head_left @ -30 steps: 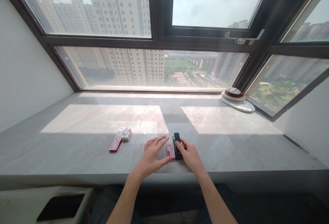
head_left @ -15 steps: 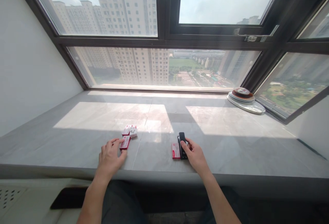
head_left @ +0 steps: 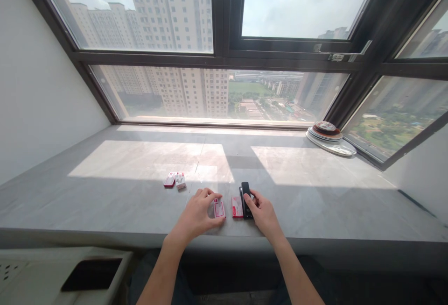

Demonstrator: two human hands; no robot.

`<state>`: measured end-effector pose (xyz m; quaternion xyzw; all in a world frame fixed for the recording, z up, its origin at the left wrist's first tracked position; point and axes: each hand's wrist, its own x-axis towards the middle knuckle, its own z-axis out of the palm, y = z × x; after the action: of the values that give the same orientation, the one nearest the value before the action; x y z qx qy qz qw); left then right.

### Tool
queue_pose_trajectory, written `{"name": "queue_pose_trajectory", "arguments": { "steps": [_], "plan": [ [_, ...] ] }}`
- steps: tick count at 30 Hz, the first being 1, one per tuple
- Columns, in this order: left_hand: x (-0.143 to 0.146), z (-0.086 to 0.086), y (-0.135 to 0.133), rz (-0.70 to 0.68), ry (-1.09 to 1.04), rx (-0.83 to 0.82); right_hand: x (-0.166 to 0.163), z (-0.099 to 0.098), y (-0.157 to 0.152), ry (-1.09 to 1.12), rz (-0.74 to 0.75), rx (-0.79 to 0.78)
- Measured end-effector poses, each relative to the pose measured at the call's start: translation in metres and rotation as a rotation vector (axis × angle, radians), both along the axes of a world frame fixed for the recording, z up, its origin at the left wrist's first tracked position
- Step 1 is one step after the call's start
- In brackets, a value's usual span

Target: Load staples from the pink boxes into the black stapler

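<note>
My left hand (head_left: 199, 215) grips a small red-and-white staple box (head_left: 219, 208) between thumb and fingertips, low over or on the grey sill. To its right lies a second red-and-white box (head_left: 237, 207), flat on the surface. Against that box's right side is a black stapler (head_left: 246, 201), its long side pointing away from me. My right hand (head_left: 263, 211) is closed on the stapler, thumb on top and fingers along its right side. Farther left, another red-and-white box (head_left: 170, 180) touches or nearly touches a small white box (head_left: 180, 181).
A stack of plates (head_left: 329, 138) sits in the far right corner by the window frame (head_left: 217, 62). The grey stone sill (head_left: 122, 202) ends at a front edge close to my forearms. Below left stands a pale cabinet-like object (head_left: 38, 272) with a dark recess.
My left hand has moved right, carrying one staple box from beside the two left boxes to near the box by the stapler. My right hand stays on the stapler. The view shifts slightly.
</note>
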<state>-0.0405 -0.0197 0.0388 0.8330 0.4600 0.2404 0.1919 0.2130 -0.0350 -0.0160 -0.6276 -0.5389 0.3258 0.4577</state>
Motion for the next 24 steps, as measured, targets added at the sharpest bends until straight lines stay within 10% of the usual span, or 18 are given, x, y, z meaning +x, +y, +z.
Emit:
{"name": "queue_pose_trajectory", "arguments": {
  "steps": [6, 13, 19, 24],
  "plan": [
    [0.061, 0.002, 0.013, -0.190, -0.079, -0.016, 0.002, 0.001, 0.000, -0.022, 0.010, 0.031],
    [0.057, -0.007, 0.015, -0.194, -0.133, -0.011, 0.002, 0.001, 0.001, -0.017, 0.024, 0.044],
    [-0.045, -0.008, 0.068, 0.282, -0.101, 0.255, 0.002, 0.001, 0.000, 0.013, -0.001, 0.008],
    [-0.155, -0.038, 0.110, 0.506, 0.266, 0.042, 0.003, 0.004, -0.002, 0.006, -0.009, -0.001]
  ]
}}
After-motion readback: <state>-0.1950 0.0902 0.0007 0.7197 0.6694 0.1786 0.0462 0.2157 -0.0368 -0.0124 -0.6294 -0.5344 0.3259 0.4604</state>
